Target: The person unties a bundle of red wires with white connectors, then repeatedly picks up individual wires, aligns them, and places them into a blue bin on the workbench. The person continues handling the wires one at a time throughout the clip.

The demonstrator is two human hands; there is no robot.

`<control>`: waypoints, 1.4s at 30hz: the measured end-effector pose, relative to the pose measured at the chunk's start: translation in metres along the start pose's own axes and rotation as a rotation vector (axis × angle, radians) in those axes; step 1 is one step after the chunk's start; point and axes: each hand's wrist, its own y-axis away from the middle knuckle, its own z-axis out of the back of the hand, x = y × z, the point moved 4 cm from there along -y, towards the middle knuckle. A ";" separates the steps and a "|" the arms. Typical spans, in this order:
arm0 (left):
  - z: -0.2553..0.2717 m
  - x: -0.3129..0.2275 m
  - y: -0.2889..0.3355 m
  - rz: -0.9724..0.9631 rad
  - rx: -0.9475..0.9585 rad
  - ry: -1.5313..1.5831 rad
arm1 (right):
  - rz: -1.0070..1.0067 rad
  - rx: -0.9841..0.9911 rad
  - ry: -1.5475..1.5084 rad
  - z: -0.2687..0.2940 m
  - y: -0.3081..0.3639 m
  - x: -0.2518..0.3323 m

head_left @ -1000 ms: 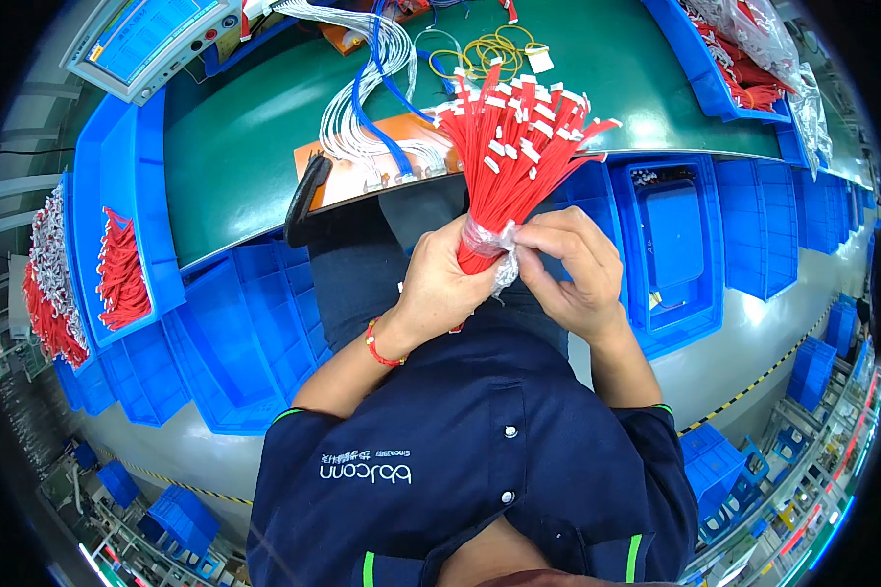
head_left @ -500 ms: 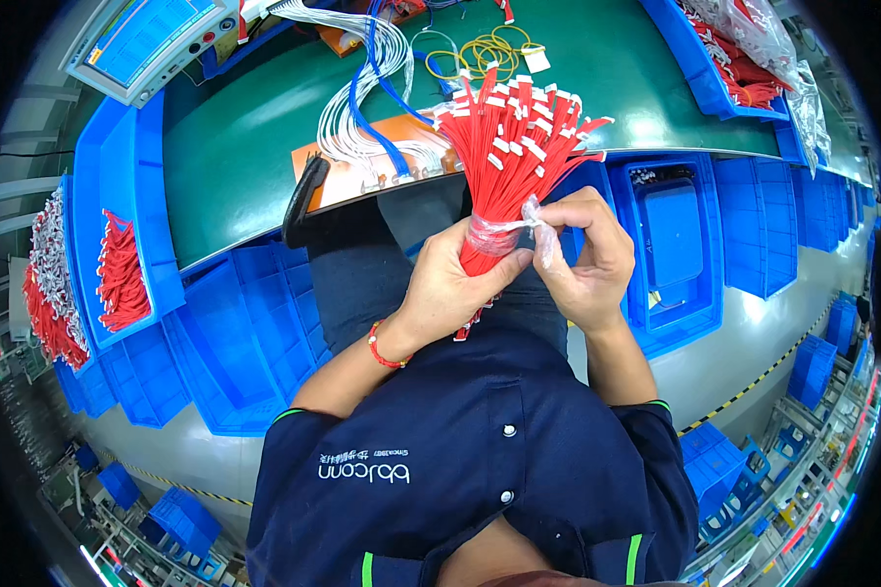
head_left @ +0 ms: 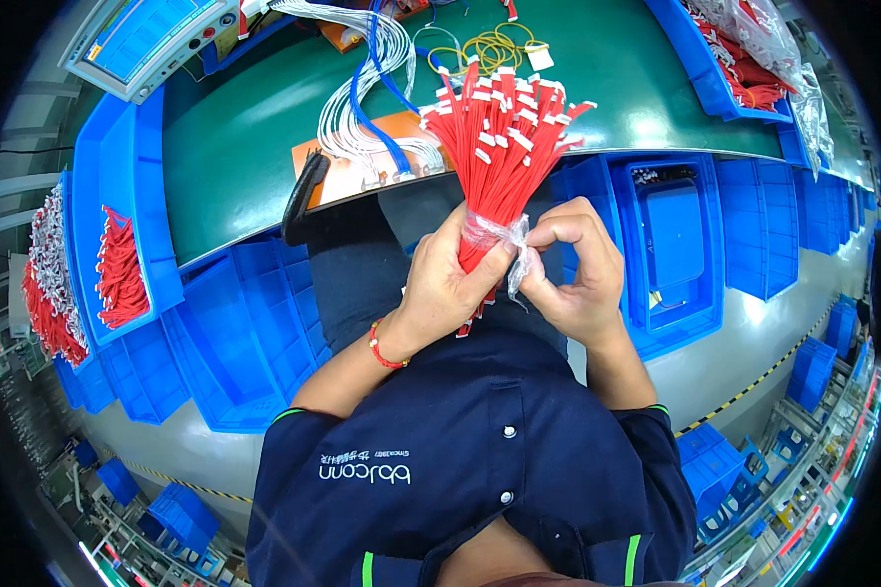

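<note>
Near one o'clock from the view's centre, a bundle of red wires (head_left: 499,186) (white connectors (head_left: 521,141) fanned at its top) is clasped in the left hand (head_left: 445,282), at its seven o'clock. Clear film (head_left: 489,231) wrapped round it is pinched by the right hand (head_left: 589,276), at five o'clock.

Person wears navy short-slv shirt (head_left: 440,411) w/ bright-green trim (head_left: 634,558), two wht btns (head_left: 508,431), wht chest print (head_left: 365,472); red bracelet (head_left: 384,358), L wrist; dk trousers (head_left: 352,269).
</note>
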 end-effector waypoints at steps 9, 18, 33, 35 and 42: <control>0.003 -0.010 -0.001 0.102 0.012 -0.131 | -0.056 -0.071 -0.034 -0.004 0.011 -0.007; 0.005 -0.011 -0.002 0.033 0.010 -0.264 | -0.020 -0.070 0.035 -0.005 0.007 -0.001; 0.006 -0.006 -0.002 -0.142 -0.071 -0.476 | -0.169 -0.032 -0.027 -0.005 0.011 -0.007; 0.006 -0.007 -0.003 -0.154 -0.076 -0.489 | -0.219 -0.014 -0.090 -0.006 0.015 -0.013; 0.010 -0.006 -0.005 -0.169 -0.104 -0.548 | -0.792 0.017 -0.798 -0.014 0.027 -0.021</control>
